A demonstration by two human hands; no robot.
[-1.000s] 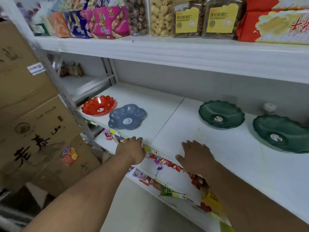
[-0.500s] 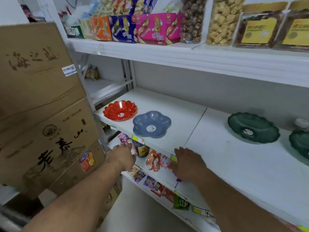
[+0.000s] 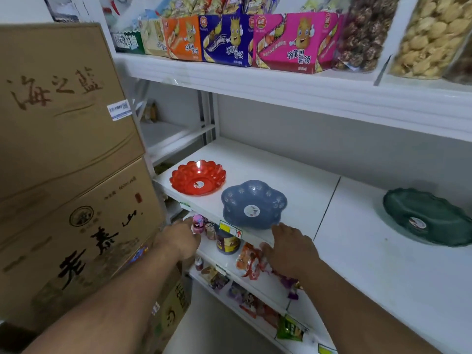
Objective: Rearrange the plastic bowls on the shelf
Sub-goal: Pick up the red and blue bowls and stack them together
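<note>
A red scalloped plastic bowl [image 3: 198, 177] sits at the left end of the white shelf [image 3: 301, 192]. A blue flower-shaped bowl [image 3: 253, 204] stands just right of it, near the front edge. A dark green bowl [image 3: 429, 215] rests further right. My right hand [image 3: 291, 249] hovers just below the blue bowl's front rim, fingers apart, holding nothing. My left hand [image 3: 180, 240] is in front of the shelf edge, below the red bowl, also empty.
Stacked cardboard boxes [image 3: 63, 154] crowd the left side, close to the shelf end. The upper shelf [image 3: 281, 80] holds snack boxes and bags overhead. A lower shelf [image 3: 245, 282] carries a dark jar [image 3: 227, 242] and several small packets.
The view has swung left, so the red and blue bowls sit nearer the centre and the second green bowl is out of frame. Both hands shifted left along the shelf edge toward the blue bowl.
</note>
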